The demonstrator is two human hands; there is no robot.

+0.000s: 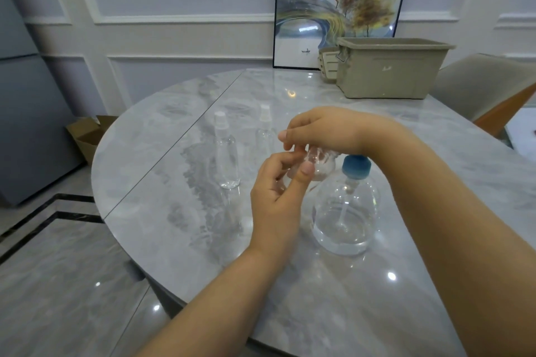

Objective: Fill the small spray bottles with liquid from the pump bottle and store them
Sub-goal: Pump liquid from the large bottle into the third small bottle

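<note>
the left hand (pixel 277 182) curls its fingers (pixel 307 169) round a small clear spray bottle (pixel 314 164), thumb pressed up its side, holding it above the marble surface (pixel 162 211). the right hand (pixel 322 130) comes over the top, its fingers (pixel 285 136) bent and pinching at the bottle's neck; the cap itself is hidden under them. just right of the hands stands the pump bottle (pixel 345 211) with a blue collar, liquid low in its base. two more capped spray bottles stand behind, one (pixel 226 151) to the left, another (pixel 265 130) partly behind the hands. a beige bin (pixel 391 66) sits at the far edge.
</note>
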